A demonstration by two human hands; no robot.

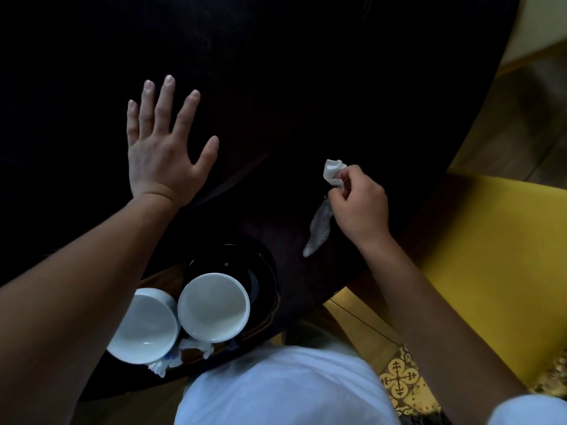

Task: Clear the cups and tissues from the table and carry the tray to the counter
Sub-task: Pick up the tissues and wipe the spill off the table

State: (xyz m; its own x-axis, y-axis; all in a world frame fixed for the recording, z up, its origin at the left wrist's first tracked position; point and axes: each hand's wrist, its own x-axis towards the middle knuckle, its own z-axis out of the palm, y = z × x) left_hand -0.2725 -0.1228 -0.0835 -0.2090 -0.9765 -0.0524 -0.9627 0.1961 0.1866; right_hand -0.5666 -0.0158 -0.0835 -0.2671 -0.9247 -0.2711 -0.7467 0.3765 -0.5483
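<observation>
The two round white cups (214, 306) (142, 325) look like glazed ceramic, smooth with a soft sheen inside. The black saucer (260, 274) beneath one is glossy, catching a small highlight. The dark brown tabletop (276, 87) reads matt and smooth. The crumpled white tissue (333, 171) is soft, creased paper, as is the wad (171, 361) at the dark tray's (267, 325) near edge. The yellow chair seat (491, 256) looks smooth and matt.

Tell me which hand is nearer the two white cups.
Left. The left hand lies flat and open on the dark table beyond the white cups; the right hand, holding a tissue, is farther off to their right.
</observation>
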